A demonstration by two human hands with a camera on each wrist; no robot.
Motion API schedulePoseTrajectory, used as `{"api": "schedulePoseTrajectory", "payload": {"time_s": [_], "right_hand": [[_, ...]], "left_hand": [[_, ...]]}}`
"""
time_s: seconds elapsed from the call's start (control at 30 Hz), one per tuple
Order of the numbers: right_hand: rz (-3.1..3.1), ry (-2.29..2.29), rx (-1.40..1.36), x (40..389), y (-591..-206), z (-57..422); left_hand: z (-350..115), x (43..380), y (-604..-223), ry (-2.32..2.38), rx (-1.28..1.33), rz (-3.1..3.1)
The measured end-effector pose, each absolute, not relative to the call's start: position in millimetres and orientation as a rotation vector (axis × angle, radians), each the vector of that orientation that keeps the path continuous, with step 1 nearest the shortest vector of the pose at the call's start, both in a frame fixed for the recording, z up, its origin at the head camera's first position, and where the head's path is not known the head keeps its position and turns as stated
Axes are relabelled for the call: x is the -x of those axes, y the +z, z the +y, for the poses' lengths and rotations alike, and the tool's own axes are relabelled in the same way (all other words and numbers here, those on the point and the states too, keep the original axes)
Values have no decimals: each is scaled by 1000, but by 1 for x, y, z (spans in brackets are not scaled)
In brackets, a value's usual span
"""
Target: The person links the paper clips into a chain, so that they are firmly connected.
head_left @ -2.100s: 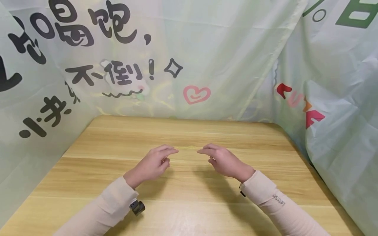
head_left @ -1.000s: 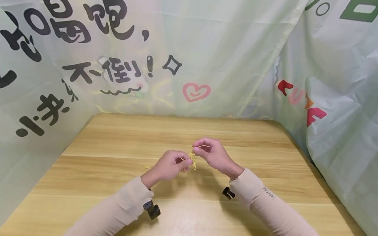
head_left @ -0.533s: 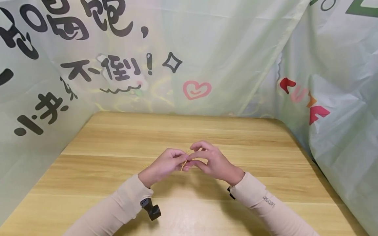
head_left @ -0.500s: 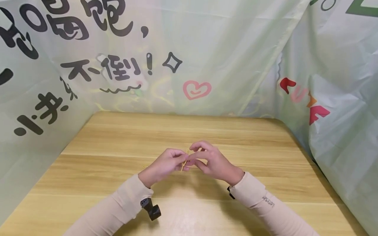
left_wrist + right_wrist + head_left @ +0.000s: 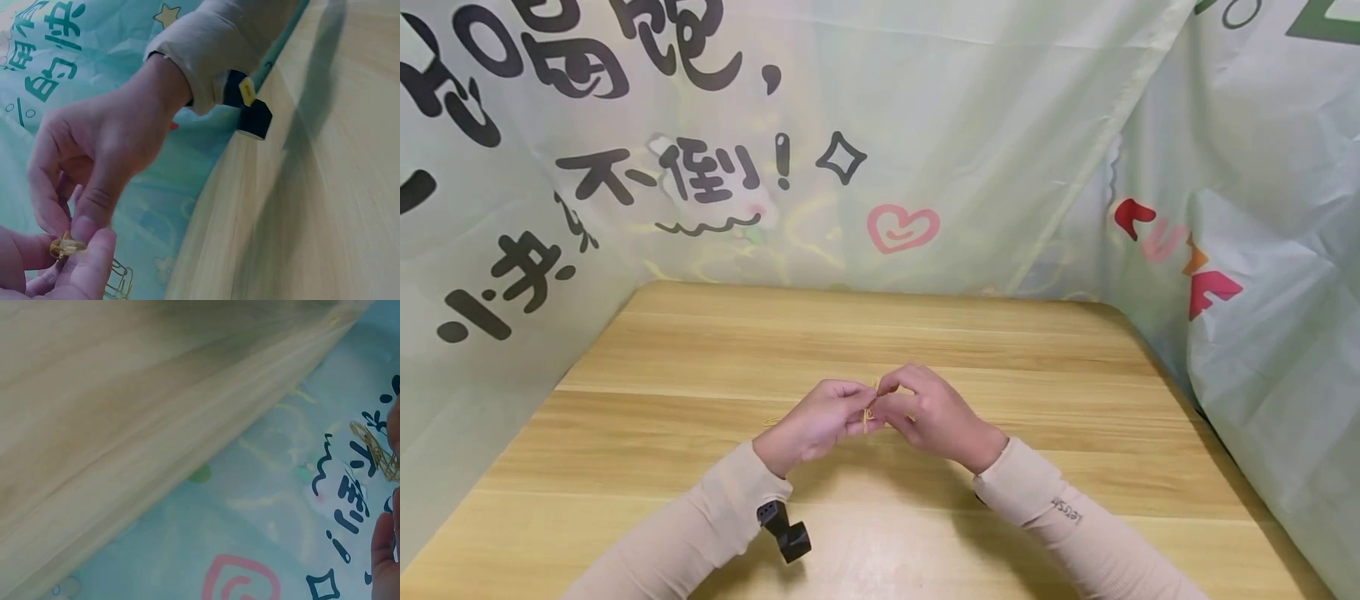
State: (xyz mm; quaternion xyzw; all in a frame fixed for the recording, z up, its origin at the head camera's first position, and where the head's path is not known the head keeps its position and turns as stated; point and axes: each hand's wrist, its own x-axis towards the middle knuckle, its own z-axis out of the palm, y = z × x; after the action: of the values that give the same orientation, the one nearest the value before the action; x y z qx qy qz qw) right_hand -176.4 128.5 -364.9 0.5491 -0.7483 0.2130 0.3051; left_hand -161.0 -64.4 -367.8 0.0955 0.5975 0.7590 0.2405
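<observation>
Gold paper clips (image 5: 868,414), linked or bunched together, are between my two hands just above the table. My left hand (image 5: 826,415) pinches the bunch between thumb and fingers. Close against it from the right, my right hand (image 5: 928,412) has its thumb and fingertips on the same clips. In the left wrist view a wire paper clip (image 5: 120,280) hangs below the left thumb, and the right hand (image 5: 109,140) reaches down to the bunch. The right wrist view catches the gold clips (image 5: 375,450) only at its edge. Fingers hide part of the bunch.
A loose gold paper clip (image 5: 771,422) lies on the wooden table (image 5: 700,333), just left of the left hand. Printed cloth (image 5: 985,150) hangs behind the table and along both sides. A black wrist camera (image 5: 786,532) sticks out below the left sleeve.
From stretching the gold strand between them, my hands have come together over the table's middle. The right hand has just closed its fingers in at the clips; the left has barely moved lately.
</observation>
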Motion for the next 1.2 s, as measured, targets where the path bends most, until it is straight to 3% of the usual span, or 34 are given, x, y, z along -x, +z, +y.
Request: {"api": "schedulePoseTrajectory", "payload": {"time_s": [0.63, 1.2], "right_hand": [[-2130, 557, -1389, 175, -370, 127], [-2129, 570, -1462, 180, -365, 134]], "left_hand": [[-63, 161, -366, 2045, -246, 1540], [-75, 160, -360, 1912, -487, 1479]]}}
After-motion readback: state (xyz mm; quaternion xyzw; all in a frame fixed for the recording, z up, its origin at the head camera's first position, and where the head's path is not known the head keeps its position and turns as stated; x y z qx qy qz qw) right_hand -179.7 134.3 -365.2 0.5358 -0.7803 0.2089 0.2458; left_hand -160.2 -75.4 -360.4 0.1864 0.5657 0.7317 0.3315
